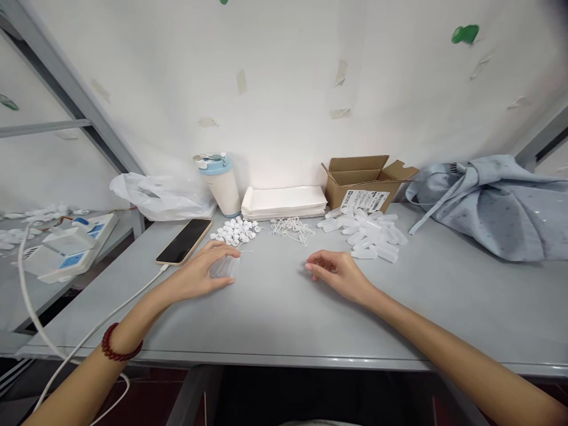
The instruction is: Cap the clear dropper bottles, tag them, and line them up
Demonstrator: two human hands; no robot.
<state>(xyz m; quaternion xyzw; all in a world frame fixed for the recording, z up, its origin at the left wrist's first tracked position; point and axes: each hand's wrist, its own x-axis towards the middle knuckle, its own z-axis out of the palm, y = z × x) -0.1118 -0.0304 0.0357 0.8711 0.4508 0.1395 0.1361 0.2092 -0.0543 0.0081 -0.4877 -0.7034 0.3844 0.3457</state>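
Observation:
My left hand (206,273) curves around a few clear plastic tubes (228,267) on the grey table (275,319), thumb and fingers on either side of them. My right hand (335,272) rests just above the table with its fingers curled toward the thumb; whether anything sits between the fingertips is too small to tell. Beyond my left hand lies a heap of small white caps (235,231). A tangle of thin white strings (293,229) is between the hands, farther back. Many translucent tubes (373,234) are piled behind my right hand.
A charging phone (184,241) lies at the left, near a tumbler (224,189) and a plastic bag (164,198). White paper packets (284,203), an open cardboard box (361,192) and a grey-blue cloth bag (497,207) line the back. A power strip (80,251) is far left.

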